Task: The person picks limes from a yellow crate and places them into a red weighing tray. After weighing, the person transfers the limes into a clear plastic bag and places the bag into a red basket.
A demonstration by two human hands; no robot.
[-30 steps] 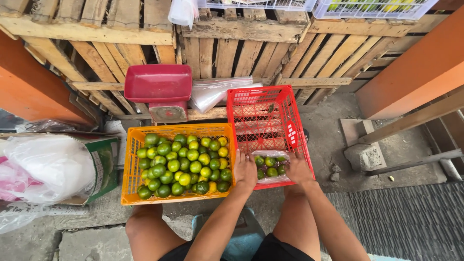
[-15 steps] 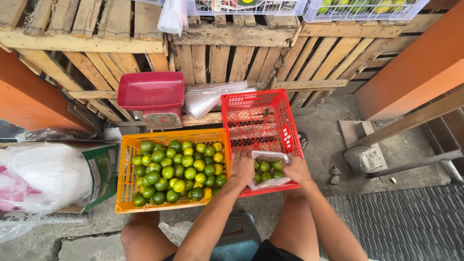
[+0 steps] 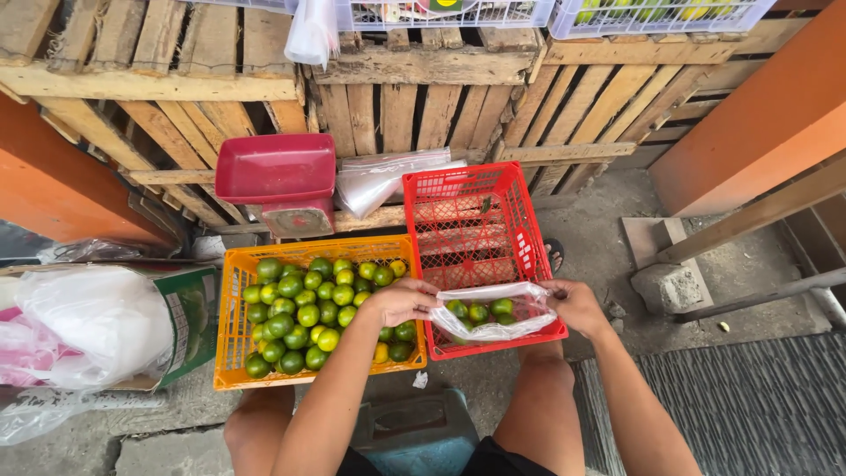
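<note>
Left hand and right hand each pinch the clear bag of limes, stretched between them over the red crate.

Bag in right crate, limes in left crate

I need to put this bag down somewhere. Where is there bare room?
The red crate's floor behind the bag is bare. So is the concrete right of that crate, up to the stone block. The orange crate is crowded with limes, and both hands, left and right, hold the bag.
</note>
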